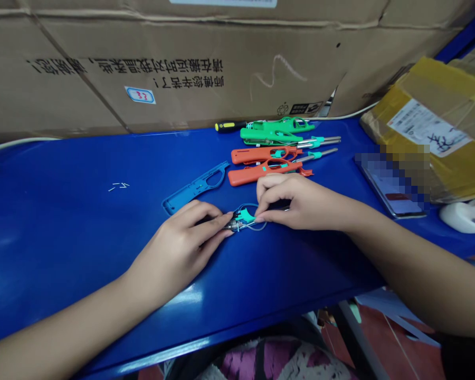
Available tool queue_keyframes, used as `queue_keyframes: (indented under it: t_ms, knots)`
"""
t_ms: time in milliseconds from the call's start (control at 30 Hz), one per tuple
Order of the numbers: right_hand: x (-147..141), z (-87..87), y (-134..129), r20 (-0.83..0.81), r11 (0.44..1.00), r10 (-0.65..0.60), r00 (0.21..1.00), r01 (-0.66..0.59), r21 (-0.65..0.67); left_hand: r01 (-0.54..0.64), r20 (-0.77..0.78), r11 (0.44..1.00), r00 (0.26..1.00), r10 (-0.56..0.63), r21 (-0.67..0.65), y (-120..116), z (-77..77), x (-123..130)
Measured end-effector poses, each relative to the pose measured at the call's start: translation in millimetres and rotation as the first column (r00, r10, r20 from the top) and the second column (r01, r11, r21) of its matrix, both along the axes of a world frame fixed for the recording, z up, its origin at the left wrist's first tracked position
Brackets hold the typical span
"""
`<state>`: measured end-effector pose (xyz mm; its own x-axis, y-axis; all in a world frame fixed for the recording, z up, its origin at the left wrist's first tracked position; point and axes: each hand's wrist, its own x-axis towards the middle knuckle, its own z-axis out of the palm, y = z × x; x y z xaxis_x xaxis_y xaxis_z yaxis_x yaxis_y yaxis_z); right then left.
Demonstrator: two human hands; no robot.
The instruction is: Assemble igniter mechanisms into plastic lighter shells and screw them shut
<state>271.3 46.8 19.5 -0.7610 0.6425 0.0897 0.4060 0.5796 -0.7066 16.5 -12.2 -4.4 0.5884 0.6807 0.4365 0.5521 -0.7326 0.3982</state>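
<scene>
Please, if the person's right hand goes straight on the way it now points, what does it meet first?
The right hand would probably first meet the small wired assembly's teal plastic piece, which its fingers nearly touch, though depth is unclear from this view.

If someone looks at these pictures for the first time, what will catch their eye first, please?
The glossy blue workbench stands out first, filling most of the view. Near its far edge, bright orange lighter bodies and green lighter bodies lie side by side. At the centre, the left hand and right hand pinch a small metal-and-teal part.
</scene>
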Motion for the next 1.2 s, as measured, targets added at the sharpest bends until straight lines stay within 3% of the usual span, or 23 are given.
queue_keyframes:
  t_ms: [200,467,1200]
  knots:
    - [7,9.8,2,0.029,0.999,-0.007,1.000,0.005,0.052,0.011,-0.001,1.000,1.000,-0.011,0.005,0,0.0,1]
    - [13,14.4,-1,0.195,0.986,0.065,0.979,-0.092,0.135,0.010,-0.017,1.000,1.000,-0.010,0.014,0,0.0,-1]
    - [12,16.7,-4,0.154,0.966,0.068,0.986,-0.103,0.238,0.007,-0.013,1.000,1.000,-0.007,0.010,-1,1.1,-1]
